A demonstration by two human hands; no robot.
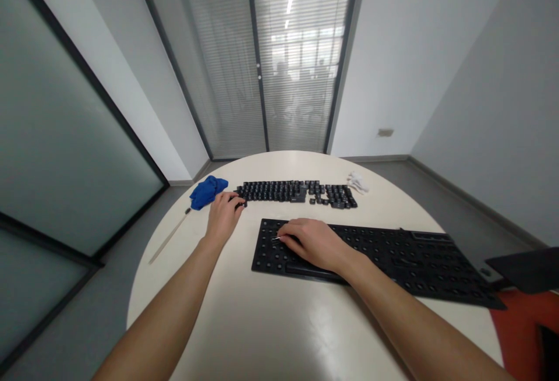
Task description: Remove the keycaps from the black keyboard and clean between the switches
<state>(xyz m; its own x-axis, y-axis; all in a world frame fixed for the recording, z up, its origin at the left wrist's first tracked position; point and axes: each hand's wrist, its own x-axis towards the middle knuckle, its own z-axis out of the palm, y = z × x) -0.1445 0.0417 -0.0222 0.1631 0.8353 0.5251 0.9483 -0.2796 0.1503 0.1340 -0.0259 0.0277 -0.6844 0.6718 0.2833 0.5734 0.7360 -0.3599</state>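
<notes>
A black keyboard base without its keycaps lies across the table, slightly slanted. Over its left part is my right hand, its thumb and fingers pinched on a small shiny metal piece against the base. Farther back, black keycaps are laid out in rows like a keyboard layout. My left hand is at the left end of these rows, fingers bent around a dark keycap; whether it is lifted cannot be made out.
A blue cloth lies at the table's back left, with a thin brush in front of it. White crumpled tissue sits at the back right. The round table has a dark object and red seat beyond its right edge.
</notes>
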